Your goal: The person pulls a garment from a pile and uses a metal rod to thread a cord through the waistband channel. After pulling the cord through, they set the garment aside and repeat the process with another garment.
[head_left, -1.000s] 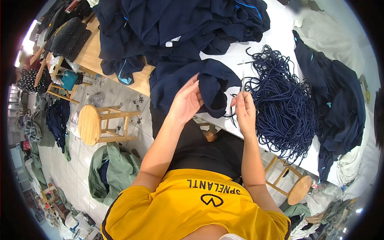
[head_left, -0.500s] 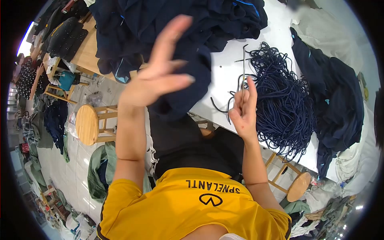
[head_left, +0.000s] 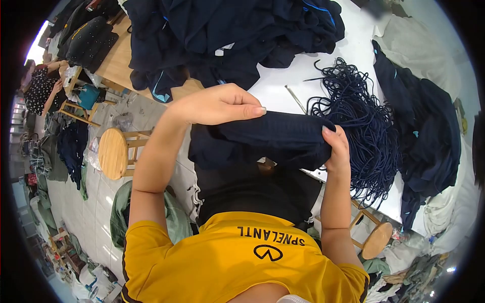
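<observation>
Head view: left hand (head_left: 220,103) clamps the top edge of the navy garment (head_left: 262,139), right hand (head_left: 337,146) pinches its other end. Garment's long axis runs hand to hand, stretched above the counter (head_left: 283,81) edge, cord pile (head_left: 361,121) just beyond the right hand.

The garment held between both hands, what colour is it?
The garment is dark navy blue, plain, seen clearly in the head view.
</observation>
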`<state>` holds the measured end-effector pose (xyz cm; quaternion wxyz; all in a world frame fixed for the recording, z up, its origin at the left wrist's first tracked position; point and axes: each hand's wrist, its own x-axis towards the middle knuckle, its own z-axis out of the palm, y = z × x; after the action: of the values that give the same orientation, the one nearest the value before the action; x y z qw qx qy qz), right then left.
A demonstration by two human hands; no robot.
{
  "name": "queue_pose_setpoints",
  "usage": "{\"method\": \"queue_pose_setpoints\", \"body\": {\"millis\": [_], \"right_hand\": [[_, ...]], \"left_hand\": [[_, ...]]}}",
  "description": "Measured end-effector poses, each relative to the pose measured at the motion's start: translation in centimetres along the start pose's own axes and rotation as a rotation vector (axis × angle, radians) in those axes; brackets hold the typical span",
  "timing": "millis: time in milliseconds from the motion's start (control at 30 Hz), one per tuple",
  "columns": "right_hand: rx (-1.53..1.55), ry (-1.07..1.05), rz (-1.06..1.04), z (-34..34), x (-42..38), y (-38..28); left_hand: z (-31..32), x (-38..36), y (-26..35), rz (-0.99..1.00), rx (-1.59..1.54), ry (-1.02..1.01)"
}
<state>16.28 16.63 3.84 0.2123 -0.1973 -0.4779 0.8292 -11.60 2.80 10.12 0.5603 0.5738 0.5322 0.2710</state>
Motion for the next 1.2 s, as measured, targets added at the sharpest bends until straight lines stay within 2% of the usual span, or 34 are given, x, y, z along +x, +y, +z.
{"method": "queue_pose_setpoints", "body": {"millis": [33, 67, 167, 200, 233, 300, 367, 400, 500, 700, 800, 833, 900, 933, 967, 1033, 1200], "right_hand": [[-0.008, 0.03, 0.024, 0.1, 0.3, -0.2], [-0.216, 0.166, -0.049, -0.2, 0.7, 0.5], [-0.945, 0.372, -0.456, 0.5, 1.5, -0.6], [-0.913, 0.415, -0.385, 1.0, 0.7, -1.6], [-0.898, 0.415, -0.469, 1.2, 0.2, -1.7], [-0.954, 0.238, -0.403, 1.3, -1.4, -2.3], [-1.119, 0.032, -0.542, 2.6, -2.2, -2.8], [-1.168, 0.053, -0.64, 3.5, -2.2, -2.9], [-1.362, 0.075, -0.674, 3.9, -2.6, -4.1], [-1.469, 0.04, -0.673, 3.6, -3.1, -4.9], [-1.463, 0.02, -0.621, 3.7, -3.2, -5.3], [-1.448, 0.01, -0.604, 3.7, -3.2, -5.3], [-1.291, -0.162, -0.496, 3.0, -2.7, -4.7], [-1.21, -0.242, -0.441, 2.7, -2.4, -4.6], [-1.106, -0.24, -0.423, 2.9, -2.0, -4.5], [-0.938, -0.256, -0.383, 3.7, -1.1, -4.3], [-0.735, -0.421, -0.236, 3.5, 0.5, -3.5]], "left_hand": [[0.3, 0.4, -1.2, -0.007, -0.103, 0.037], [0.5, 0.7, -2.2, -0.013, -0.206, 0.074], [1.4, 1.0, -2.7, -0.115, -0.345, 0.279], [1.9, 1.1, -2.6, -0.164, -0.362, 0.364], [2.2, 1.2, -2.2, -0.196, -0.387, 0.41], [2.7, 1.5, -1.2, -0.263, -0.439, 0.499], [3.2, 2.3, -1.2, -0.27, -0.42, 0.507], [3.3, 2.6, -1.3, -0.273, -0.41, 0.509], [3.2, 2.9, -1.5, -0.176, -0.369, 0.38], [3.6, 2.2, -0.1, -0.209, -0.26, 0.294], [4.5, 2.5, -0.7, -0.253, -0.21, 0.346], [4.5, 2.5, -0.5, -0.198, -0.223, 0.194], [4.6, 2.7, -0.1, -0.091, -0.247, -0.111], [5.5, 2.9, 0.0, 0.021, -0.292, -0.16], [6.1, 3.2, 0.4, 0.056, -0.063, -0.162], [6.5, 3.8, 1.6, 0.021, 0.137, -0.179], [9.0, 3.7, 1.3, 0.135, 0.421, 0.187]]}}
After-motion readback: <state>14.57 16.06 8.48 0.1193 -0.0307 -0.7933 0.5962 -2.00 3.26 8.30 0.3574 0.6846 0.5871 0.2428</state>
